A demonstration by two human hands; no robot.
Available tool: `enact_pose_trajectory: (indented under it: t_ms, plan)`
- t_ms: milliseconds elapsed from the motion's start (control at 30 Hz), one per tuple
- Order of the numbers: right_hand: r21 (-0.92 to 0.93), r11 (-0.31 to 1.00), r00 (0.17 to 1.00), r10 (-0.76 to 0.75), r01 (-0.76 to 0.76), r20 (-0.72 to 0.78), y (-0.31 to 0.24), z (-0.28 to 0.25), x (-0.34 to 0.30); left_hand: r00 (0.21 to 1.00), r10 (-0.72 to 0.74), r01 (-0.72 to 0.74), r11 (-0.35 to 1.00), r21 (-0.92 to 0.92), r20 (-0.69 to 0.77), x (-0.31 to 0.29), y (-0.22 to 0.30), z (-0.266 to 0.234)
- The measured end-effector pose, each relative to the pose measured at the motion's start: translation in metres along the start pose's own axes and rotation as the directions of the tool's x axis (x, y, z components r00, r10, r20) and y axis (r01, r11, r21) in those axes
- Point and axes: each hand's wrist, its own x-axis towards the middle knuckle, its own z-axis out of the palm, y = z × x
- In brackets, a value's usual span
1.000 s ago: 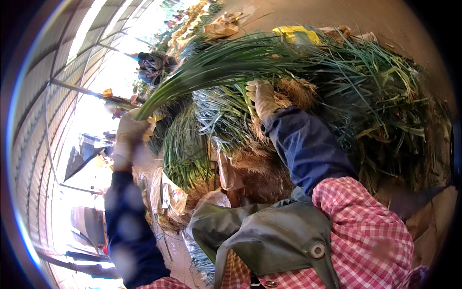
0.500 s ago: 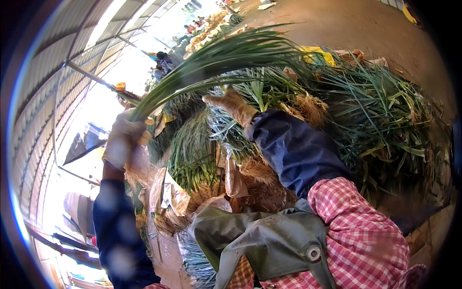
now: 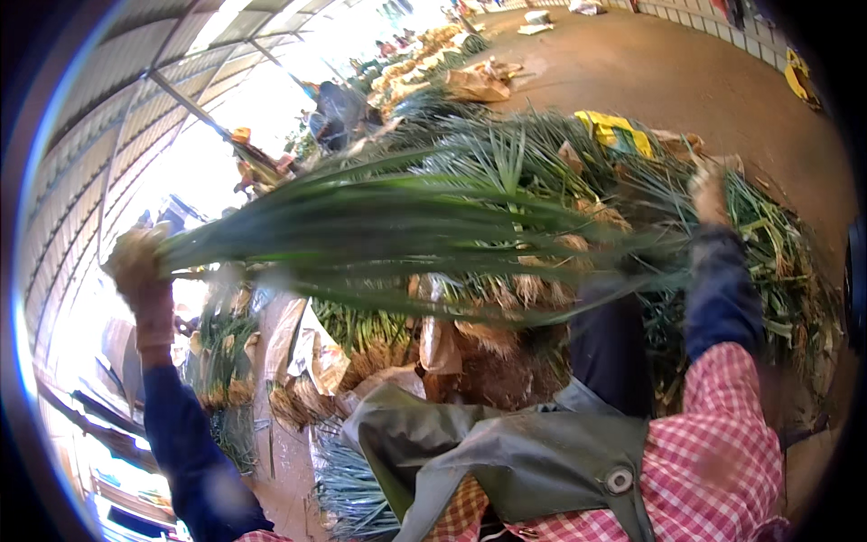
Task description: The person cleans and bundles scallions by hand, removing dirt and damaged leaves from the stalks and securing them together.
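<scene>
My left hand (image 3: 141, 264), in a pale work glove, is closed round the base of a bundle of long green-leaved plants (image 3: 379, 221). The leaves stretch to the right across the view, blurred by motion, and cover part of the piles behind them. Far to the right, my right hand (image 3: 710, 191) is raised beside a heap of similar leafy plants (image 3: 781, 271). It is gloved too, but blur hides whether its fingers grip any leaves. Several rooted bunches (image 3: 370, 348) stand below the held bundle, their fibrous tan roots toward me.
A yellow sack (image 3: 614, 134) lies behind the heap. Brown paper wrapping (image 3: 441, 339) sits among the bunches. Close to my body hangs a dark green apron (image 3: 506, 443). Bluish leaves (image 3: 357, 488) lie at lower left. Another person (image 3: 341, 116) is farther back, near more piles.
My left hand has moved left and slightly down, swinging the bundle lower across the view. The right hand has gone from the middle to the far right. The whole view has shifted too.
</scene>
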Motion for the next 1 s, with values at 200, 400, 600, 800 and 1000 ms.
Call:
enact_pose_trajectory:
  t_ms: [200, 400, 600, 800, 1000]
  plan:
    - [-0.326, 0.851, 0.91, 0.402, -0.411, -0.098, 0.02, -0.049, -0.017, 0.949, 0.125, -0.176, 0.972, 0.155, 0.289, -0.019, -0.04, 0.014]
    - [-0.983, 0.054, 0.896, 0.405, 0.176, 0.183, 0.032, 0.037, -0.039, 0.97, -0.024, -0.004, 0.994, 0.113, 0.243, 0.004, -0.034, 0.021]
    - [-0.834, 0.396, 0.753, 0.388, 0.385, 0.532, 0.007, 0.179, -0.075, 0.964, 0.037, -0.099, 0.969, 0.225, 0.265, -0.015, -0.04, 0.008]
    - [-0.41, 0.878, 0.312, 0.328, 0.248, 0.891, 0.027, 0.316, -0.098, 0.917, 0.061, -0.19, 0.936, 0.297, 0.394, -0.034, -0.071, 0.005]
    - [-0.32, 0.934, 0.269, 0.352, -0.157, 0.896, 0.084, 0.392, -0.175, 0.689, -0.27, -0.334, 0.706, 0.625, 0.673, -0.078, -0.074, -0.027]
